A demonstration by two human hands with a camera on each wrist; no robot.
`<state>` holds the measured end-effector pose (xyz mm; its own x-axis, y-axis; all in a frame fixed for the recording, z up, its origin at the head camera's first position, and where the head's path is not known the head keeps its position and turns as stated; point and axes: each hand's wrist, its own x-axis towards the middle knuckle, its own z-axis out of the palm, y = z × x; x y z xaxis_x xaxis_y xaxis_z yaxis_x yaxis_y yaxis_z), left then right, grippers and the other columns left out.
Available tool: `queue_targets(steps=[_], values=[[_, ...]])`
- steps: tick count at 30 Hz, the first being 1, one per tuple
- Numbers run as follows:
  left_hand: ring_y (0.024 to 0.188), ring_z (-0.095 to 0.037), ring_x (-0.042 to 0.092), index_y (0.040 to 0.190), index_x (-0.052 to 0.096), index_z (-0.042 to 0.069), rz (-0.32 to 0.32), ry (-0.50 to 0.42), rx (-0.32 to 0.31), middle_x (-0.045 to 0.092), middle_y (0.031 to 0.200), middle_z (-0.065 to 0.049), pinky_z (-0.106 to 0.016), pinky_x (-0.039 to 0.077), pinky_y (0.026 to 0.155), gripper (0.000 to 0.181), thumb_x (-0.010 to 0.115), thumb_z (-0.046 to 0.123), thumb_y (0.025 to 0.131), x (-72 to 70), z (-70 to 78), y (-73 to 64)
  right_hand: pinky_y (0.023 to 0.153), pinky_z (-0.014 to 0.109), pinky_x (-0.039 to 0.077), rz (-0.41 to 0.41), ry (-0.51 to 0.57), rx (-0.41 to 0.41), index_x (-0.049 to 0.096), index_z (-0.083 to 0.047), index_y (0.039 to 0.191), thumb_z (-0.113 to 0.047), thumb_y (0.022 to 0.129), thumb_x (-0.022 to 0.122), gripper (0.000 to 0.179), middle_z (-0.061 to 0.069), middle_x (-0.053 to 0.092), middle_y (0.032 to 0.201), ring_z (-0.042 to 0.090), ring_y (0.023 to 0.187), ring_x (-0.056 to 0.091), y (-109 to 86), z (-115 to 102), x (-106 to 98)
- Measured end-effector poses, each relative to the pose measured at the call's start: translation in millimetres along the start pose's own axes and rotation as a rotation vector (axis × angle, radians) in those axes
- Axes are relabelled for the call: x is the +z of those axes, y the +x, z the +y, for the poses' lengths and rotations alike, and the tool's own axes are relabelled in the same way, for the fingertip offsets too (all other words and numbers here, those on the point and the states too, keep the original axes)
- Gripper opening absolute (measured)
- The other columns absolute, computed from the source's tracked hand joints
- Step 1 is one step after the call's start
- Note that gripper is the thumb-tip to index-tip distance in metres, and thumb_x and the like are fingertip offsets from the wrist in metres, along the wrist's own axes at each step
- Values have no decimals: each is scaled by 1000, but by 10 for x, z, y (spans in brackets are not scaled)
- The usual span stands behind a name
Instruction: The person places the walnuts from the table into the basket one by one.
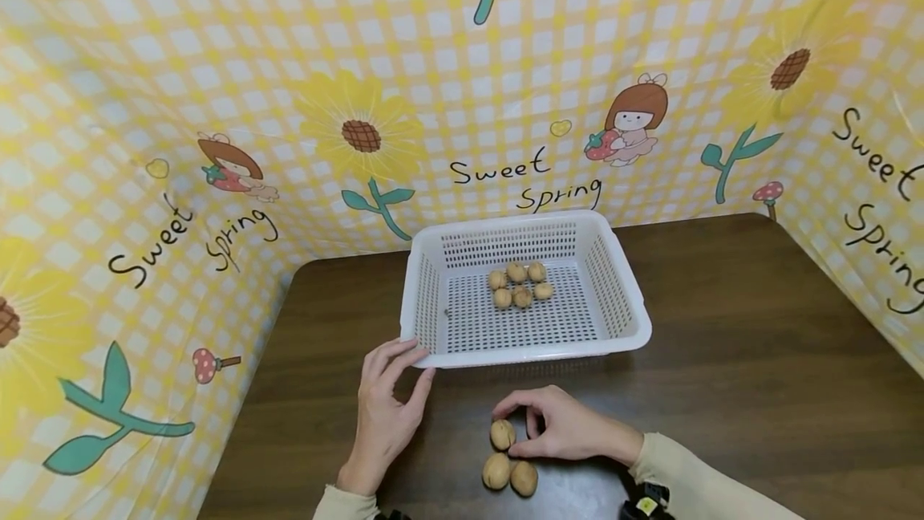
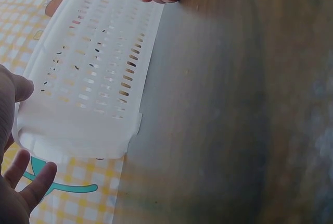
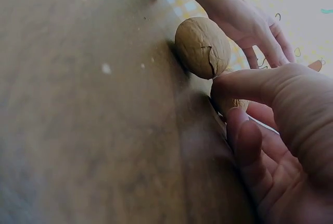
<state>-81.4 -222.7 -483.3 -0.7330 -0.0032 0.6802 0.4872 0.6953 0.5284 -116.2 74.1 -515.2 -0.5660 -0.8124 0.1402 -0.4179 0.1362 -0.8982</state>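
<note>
My right hand (image 1: 559,425) pinches a walnut (image 1: 502,434) between thumb and forefinger, low over the table in front of the basket. Two more walnuts lie just below it, a left one (image 1: 496,472) and a right one (image 1: 524,478). In the right wrist view, a cracked walnut (image 3: 202,48) sits beside my thumb, and the pinched one is partly hidden by the fingers. At the near left corner of the white plastic basket (image 1: 520,358), my left hand (image 1: 386,412) rests its loosely spread fingers on the rim.
Several walnuts (image 1: 521,295) sit grouped on the basket's perforated floor. The basket stands on a dark wooden table (image 1: 736,327), close to its back edge. A yellow checked cloth (image 1: 462,87) with sunflower prints rises behind and along both sides.
</note>
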Motion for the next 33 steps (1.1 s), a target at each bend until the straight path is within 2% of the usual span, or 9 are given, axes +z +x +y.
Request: queue_targets(steps=[5,12,19,24,33], values=[[129,-36,56,115,80,7,-6,1,-8,71,130,-9,-23,35,115,30,87,6,86,1,8,-1,61,16,49,0,6,24,73,-18,128,-26,94,84,37,0,64,63,-7,58,54,-5,3,-6],[127,-37,57,114,80,7,5,2,13,71,128,-10,-22,35,115,30,86,5,85,4,3,-3,61,17,49,15,26,63,76,-21,123,-30,95,83,30,-1,67,66,-4,59,57,-2,8,-11],[128,-37,57,114,80,8,1,3,1,71,128,-10,-22,35,115,29,86,6,86,-2,-3,-10,57,16,48,27,20,59,78,-20,118,-29,94,84,26,2,66,61,-4,54,55,-1,-35,-30],[127,-37,57,115,81,11,13,-3,-5,71,129,-10,-22,35,114,31,87,4,84,-4,-10,-22,52,16,45,52,3,52,80,-20,114,-28,91,85,24,0,63,57,-6,51,52,-4,-128,-104],[128,-35,56,115,80,9,3,-4,2,71,129,-9,-22,35,115,30,86,5,85,21,-12,-13,49,16,41,99,-106,3,80,-24,111,-29,90,85,22,-13,49,54,-7,49,44,-5,-388,-341]])
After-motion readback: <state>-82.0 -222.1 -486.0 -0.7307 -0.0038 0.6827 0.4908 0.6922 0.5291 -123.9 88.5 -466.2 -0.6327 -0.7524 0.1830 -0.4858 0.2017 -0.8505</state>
